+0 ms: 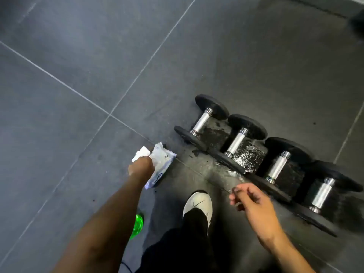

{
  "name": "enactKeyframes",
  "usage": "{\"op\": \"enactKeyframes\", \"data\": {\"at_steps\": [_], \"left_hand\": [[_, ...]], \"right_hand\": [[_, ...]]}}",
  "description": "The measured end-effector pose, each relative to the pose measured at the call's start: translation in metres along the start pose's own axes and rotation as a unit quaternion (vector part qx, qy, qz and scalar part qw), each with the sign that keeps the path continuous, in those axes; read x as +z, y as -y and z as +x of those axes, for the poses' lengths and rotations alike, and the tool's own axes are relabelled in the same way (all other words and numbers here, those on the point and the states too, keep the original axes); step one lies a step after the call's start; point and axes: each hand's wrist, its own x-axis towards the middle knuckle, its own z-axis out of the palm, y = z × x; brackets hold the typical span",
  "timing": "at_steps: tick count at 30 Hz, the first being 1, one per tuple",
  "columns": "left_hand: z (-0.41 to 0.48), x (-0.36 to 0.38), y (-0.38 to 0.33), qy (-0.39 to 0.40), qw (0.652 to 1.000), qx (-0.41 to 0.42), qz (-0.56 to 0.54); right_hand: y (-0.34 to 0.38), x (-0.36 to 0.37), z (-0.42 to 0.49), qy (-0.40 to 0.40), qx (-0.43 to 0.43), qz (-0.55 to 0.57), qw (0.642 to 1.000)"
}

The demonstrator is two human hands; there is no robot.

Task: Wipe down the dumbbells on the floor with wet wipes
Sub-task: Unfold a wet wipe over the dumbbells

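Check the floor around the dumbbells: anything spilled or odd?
Yes. Wet, glistening patches lie on the floor under the dumbbells, with a shiny streak running out toward the shoe. The rest of the floor looks dry and matte.

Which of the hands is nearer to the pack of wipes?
Left. The left hand grips the pack itself. The right hand hangs empty off to the pack's right, apart from it and close to the dumbbells.
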Motion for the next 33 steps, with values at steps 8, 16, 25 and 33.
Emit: {"op": "enactKeyframes", "data": {"at_steps": [8, 16, 25, 33], "left_hand": [[0.000, 0.020, -0.002, -0.050, 0.997, -0.036, 0.049], [0.008, 0.032, -0.001, -0.060, 0.996, -0.066, 0.001], [0.007, 0.040, -0.002, -0.081, 0.987, -0.099, -0.098], [-0.013, 0.015, 0.012, -0.083, 0.980, -0.086, -0.161]], "right_hand": [[-0.018, 0.002, 0.003, -0.002, 0.002, 0.001, 1.000], [-0.039, 0.006, -0.004, 0.018, 0.006, -0.006, 1.000], [-0.056, 0.010, -0.002, 0.022, 0.025, -0.017, 0.999], [-0.046, 0.005, -0.011, 0.026, 0.022, -0.032, 0.999]]}}
